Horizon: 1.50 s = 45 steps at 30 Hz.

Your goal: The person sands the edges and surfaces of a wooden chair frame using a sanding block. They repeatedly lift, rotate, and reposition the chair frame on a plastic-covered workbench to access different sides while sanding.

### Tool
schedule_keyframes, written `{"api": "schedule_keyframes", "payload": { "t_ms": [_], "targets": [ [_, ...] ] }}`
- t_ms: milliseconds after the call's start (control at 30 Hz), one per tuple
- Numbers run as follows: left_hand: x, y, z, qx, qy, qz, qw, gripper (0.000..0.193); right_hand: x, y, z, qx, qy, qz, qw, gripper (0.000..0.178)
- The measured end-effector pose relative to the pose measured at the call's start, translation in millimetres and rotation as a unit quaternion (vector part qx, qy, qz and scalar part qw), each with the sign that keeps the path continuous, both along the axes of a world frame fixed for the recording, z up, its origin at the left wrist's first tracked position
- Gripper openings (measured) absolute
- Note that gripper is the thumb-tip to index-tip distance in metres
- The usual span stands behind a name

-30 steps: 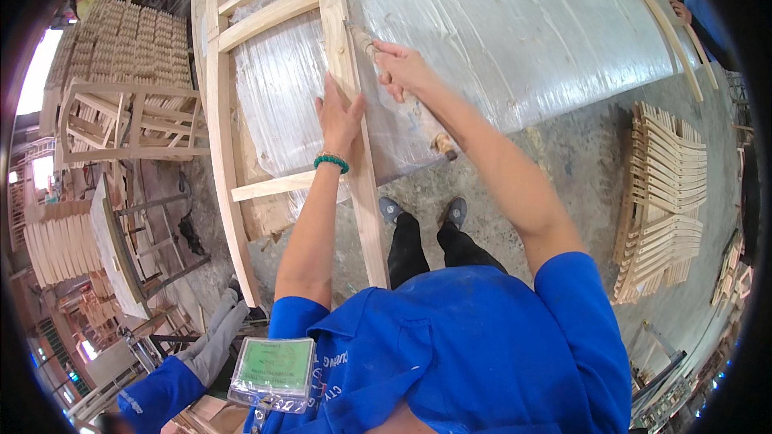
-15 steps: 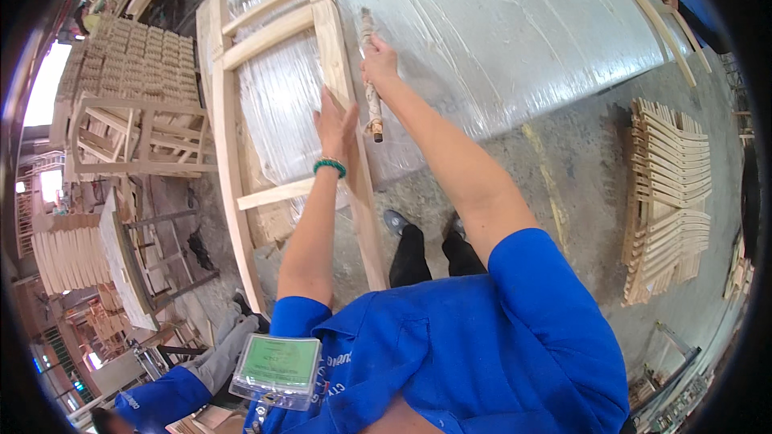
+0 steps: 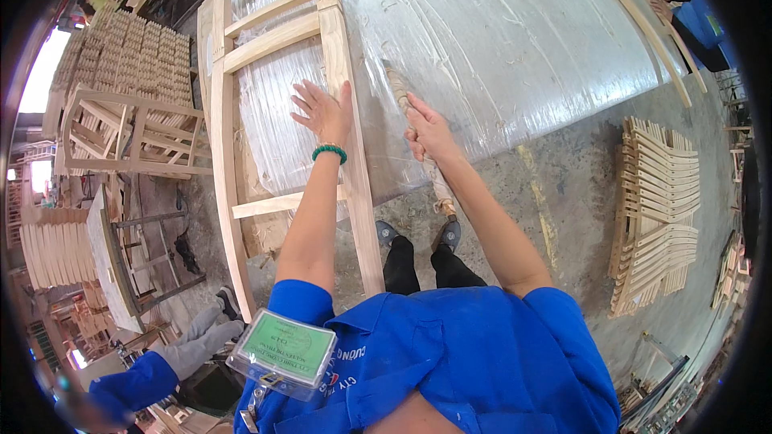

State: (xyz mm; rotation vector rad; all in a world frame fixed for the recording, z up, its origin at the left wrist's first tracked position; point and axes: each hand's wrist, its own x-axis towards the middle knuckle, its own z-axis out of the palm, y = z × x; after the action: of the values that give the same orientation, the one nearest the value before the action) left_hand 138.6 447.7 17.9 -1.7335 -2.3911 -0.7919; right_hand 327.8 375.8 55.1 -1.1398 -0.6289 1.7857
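My right hand [image 3: 431, 130] grips a long rod [image 3: 400, 90] wrapped in pale, worn tape or cloth. It slants from a dark narrow tip over the film-covered table [image 3: 515, 48] to a dark-capped end near my shoes. What its tip is made for I cannot make out. A ladder-like pale wooden frame [image 3: 334, 48] lies along the table's left part, its near end reaching past the table toward me. With fingers spread, my left hand [image 3: 326, 115] is at the frame's right rail, a green bead bracelet on its wrist; whether it touches the wood I cannot tell.
Stacked curved wooden parts [image 3: 655, 217] stand on the floor at right. More wooden frames [image 3: 133, 133] and piled slats stand at left. Another person [image 3: 700, 24] stands at the far right beside long wooden pieces [image 3: 639, 20]; a second person [image 3: 141, 382] is at lower left.
My right hand has drawn the rod back toward me and to the right, tilting it more. My left hand has lifted and turned, its fingers spreading wider.
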Motion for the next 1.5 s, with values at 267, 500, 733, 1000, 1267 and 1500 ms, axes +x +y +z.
{"api": "schedule_keyframes", "payload": {
  "t_ms": [267,500,733,1000,1267,1500],
  "targets": [
    [-2,-50,3,-0.159,-0.188,-0.094,0.965,0.06,-22,19,10,0.009,0.002,0.074,0.997,0.05],
    [-6,-52,-3,-0.133,-0.181,-0.092,0.97,0.058,-16,27,23,-0.017,-0.009,0.116,0.993,0.051],
    [-7,-52,-7,-0.131,-0.177,-0.094,0.971,0.057,-22,32,27,0.006,-0.031,0.122,0.992,0.056],
    [-4,-50,-3,-0.125,-0.179,-0.107,0.97,0.057,-52,41,16,0.055,-0.076,0.05,0.994,0.053],
    [-7,-50,-8,-0.115,-0.166,-0.113,0.973,0.054,-43,60,19,0.008,-0.026,0.055,0.998,0.055],
    [-23,-62,-12,-0.11,-0.176,-0.088,0.974,0.055,-83,64,3,0.072,-0.101,0.032,0.992,0.052]
  ]
}}
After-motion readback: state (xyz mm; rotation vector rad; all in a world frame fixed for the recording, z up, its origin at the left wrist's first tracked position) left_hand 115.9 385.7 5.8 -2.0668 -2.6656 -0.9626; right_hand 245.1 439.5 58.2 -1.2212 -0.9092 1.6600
